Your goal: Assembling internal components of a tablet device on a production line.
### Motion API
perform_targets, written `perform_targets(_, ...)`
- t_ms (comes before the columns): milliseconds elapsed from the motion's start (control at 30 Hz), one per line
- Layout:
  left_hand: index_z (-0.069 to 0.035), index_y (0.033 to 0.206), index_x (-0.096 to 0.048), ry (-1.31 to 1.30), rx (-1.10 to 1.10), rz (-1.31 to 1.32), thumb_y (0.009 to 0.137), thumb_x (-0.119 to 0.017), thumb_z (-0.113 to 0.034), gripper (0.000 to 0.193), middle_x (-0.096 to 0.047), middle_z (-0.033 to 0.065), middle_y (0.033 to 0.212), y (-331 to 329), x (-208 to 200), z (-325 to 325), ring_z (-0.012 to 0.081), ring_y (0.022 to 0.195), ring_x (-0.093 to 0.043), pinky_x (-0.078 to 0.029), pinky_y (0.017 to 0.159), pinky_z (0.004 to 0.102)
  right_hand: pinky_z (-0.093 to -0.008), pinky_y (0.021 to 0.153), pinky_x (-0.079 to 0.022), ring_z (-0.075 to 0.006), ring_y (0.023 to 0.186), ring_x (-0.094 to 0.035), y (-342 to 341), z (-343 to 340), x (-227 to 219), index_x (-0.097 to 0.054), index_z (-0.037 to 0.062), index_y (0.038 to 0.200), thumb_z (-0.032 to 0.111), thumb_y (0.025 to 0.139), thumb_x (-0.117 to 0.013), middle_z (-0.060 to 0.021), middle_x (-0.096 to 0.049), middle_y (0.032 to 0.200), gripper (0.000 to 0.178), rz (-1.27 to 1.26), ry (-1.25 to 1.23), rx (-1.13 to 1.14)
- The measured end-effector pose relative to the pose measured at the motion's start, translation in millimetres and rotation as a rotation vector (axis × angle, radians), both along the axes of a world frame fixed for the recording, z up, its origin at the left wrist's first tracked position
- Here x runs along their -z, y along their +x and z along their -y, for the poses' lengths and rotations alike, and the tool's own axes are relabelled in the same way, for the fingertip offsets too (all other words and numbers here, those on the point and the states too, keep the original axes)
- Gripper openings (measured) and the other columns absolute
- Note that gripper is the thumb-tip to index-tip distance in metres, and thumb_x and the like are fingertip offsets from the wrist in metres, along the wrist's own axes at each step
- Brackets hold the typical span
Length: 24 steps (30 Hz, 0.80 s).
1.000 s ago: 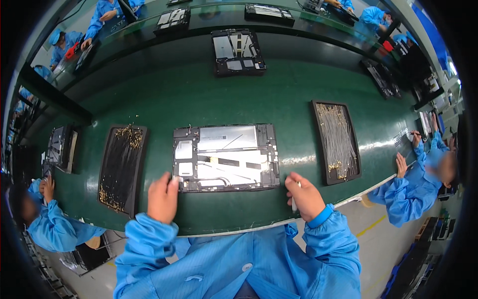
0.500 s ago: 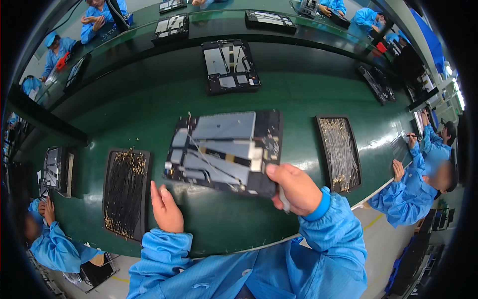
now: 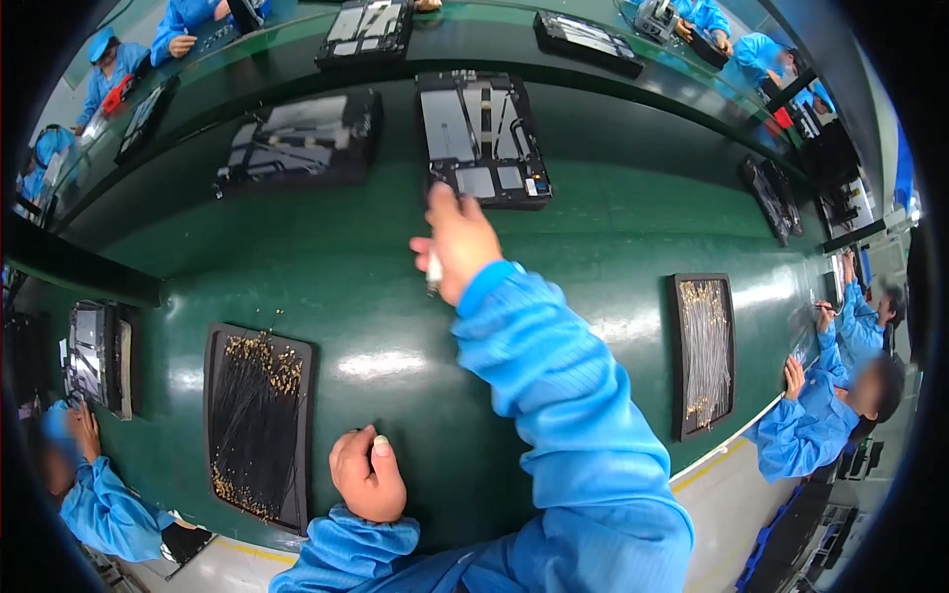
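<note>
My right hand (image 3: 463,242) reaches far out over the middle of the bench. Its fingertips are at the near left corner of an open flat electronic device (image 3: 484,138), black-framed with silver plates and thin cables. A small white stick-like tool (image 3: 433,273) pokes out of the same hand, mostly hidden by the palm. To the left of that device lies a second one (image 3: 297,146), smeared by motion, apart from my hands. Close to my body, my left hand (image 3: 368,476) is curled above the bench with its thumb up, nothing visible in it.
A dark tray (image 3: 259,425) of black cables with gold ends lies beside my left hand. Another tray (image 3: 704,356) holds grey cables on the right. More devices (image 3: 99,358) stand at the left edge. Co-workers (image 3: 816,405) sit at both sides and across.
The device my right hand held has left it and is now farther away, at the left. My right hand has moved forward to the middle device. My left hand has curled its fingers.
</note>
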<state>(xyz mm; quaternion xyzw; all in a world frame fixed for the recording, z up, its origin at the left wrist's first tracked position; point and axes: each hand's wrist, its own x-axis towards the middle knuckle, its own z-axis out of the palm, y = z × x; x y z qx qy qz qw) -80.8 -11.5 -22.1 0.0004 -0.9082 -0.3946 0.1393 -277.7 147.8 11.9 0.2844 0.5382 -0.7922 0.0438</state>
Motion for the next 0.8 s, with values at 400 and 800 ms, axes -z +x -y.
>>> perform_targets(400, 0.001, 0.080, -0.055, -0.054, 0.000, 0.036, 0.072, -0.049, -0.017, 0.020, -0.054, 0.0125, 0.077, -1.2, -4.2, -3.8, 0.0293, 0.079, -0.048, -0.038, 0.074, 0.0359, -0.0278, 0.044, -0.039, -0.0183, 0.064, -0.050, 15.8, -42.5, 15.8, -0.003, 0.0114, 0.128, 0.034, 0.079, -0.044, -0.0131, -0.033, 0.118, 0.068, 0.086, -0.245, 0.232)
perform_targets(800, 0.001, 0.082, -0.054, -0.104, 0.051, 0.041, 0.071, -0.051, -0.015, 0.020, -0.055, 0.0117, 0.079, -1.8, -12.9, -15.5, 0.0286, 0.079, -0.048, -0.037, 0.074, 0.0357, -0.0280, 0.043, -0.037, -0.0189, 0.062, -0.048, -4.5, -46.2, 9.5, -0.028, 0.0124, 0.114, 0.034, 0.078, -0.047, -0.0093, -0.038, 0.103, 0.046, 0.104, -0.362, 0.275)
